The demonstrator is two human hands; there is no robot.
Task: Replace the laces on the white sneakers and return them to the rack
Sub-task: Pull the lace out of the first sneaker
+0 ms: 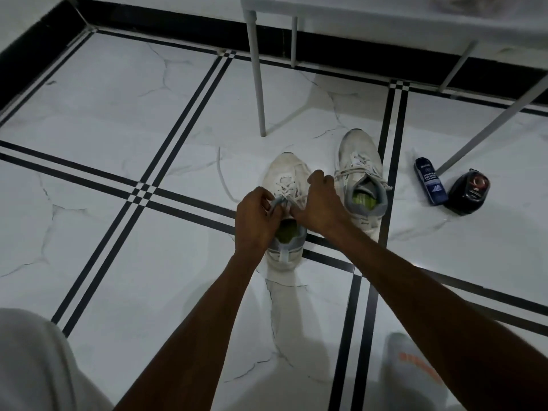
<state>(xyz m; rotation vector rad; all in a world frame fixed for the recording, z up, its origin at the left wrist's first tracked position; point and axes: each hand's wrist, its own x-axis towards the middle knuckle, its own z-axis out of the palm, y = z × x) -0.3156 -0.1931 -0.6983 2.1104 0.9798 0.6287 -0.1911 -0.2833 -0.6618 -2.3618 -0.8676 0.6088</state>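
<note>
Both hands work at the near white mesh sneaker w/ green insole, standing on the white marble-look floor tile. Left hand pinches the pale flat lace at the tongue; right hand is curled round the other lace end. Second white sneaker sits just beside, laced but loose. Risk: uneven pull leaves lace ends lopsided, or the light shoe skids on slick tile. Blue cleaner bottle lies near.
</note>
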